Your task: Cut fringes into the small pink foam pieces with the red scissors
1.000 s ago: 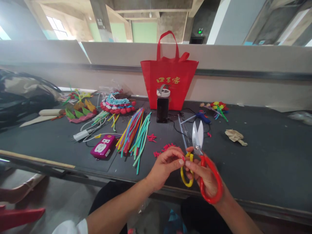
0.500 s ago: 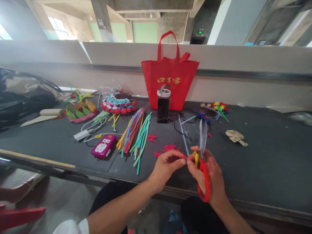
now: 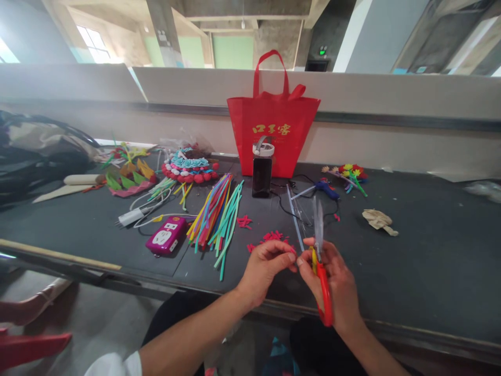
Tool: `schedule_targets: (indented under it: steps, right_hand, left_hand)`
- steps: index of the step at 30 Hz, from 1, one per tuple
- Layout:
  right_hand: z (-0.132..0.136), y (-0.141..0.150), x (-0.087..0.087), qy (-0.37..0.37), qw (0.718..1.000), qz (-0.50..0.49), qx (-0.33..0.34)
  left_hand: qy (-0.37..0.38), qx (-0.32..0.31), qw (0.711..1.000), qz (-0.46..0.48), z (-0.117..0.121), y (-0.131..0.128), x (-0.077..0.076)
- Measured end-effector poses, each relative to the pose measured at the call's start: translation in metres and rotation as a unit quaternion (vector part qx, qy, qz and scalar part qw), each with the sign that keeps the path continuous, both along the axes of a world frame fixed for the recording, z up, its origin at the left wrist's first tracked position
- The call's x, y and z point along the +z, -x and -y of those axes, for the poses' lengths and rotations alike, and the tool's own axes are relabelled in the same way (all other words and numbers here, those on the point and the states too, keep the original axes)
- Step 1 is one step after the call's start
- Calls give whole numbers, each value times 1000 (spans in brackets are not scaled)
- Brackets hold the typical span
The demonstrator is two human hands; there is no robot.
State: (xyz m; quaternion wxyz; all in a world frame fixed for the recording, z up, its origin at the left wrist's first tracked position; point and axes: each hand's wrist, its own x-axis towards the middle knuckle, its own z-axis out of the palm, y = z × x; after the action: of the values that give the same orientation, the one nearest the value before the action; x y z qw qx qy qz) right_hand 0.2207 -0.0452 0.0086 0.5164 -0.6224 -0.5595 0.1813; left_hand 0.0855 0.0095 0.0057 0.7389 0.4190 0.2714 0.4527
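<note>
My left hand (image 3: 268,265) is closed in a pinch on a small red piece of pipe cleaner (image 3: 291,251), mostly hidden by the fingertips. Close by on its right, my right hand (image 3: 332,279) is wrapped round a pair of scissors (image 3: 323,292) with red and yellow handles, blades pointing up and away. The thumb and forefinger of that hand sit near the left fingertips. Just beyond the hands lies a pile of short red pipe cleaner pieces (image 3: 273,237), with a smaller cluster (image 3: 245,222) to its left.
Left of the hands lie a bundle of coloured pipe cleaners (image 3: 213,211) and a purple power socket (image 3: 166,236). A phone (image 3: 262,177) stands before a red bag (image 3: 274,115). Farther right are a blue glue gun (image 3: 327,189), craft flowers (image 3: 349,175) and a crumpled beige glove-like item (image 3: 379,220).
The scissors have turned in my right hand, their blades now closer together and shifted slightly left. My left hand has moved only a little.
</note>
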Motion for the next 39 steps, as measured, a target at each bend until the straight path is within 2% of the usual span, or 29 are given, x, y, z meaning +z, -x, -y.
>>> schedule_targets:
  steps: [3,6,9,13,20,32,39]
  right_hand:
    - [-2,-9,-9,5,993,117,9]
    - [-5,-18,-20,-3,974,224,32]
    - [-8,-23,-26,-11,959,279,52]
    - [-7,-25,-25,-12,946,320,45]
    - [-4,-28,-24,6,935,353,36]
    - [-3,-29,-28,-11,932,362,32]
    - [-1,-30,-25,-13,937,347,30]
  left_hand:
    - [13,21,1000,8,-4,3,3]
    - [12,39,999,5,-9,8,6]
    - [5,45,999,-1,-13,12,8]
    - [-13,45,999,-15,-14,13,7]
    - [-29,51,997,-40,-13,13,9]
    - [-39,48,996,-67,-13,15,12]
    - [-42,44,996,-68,-13,16,12]
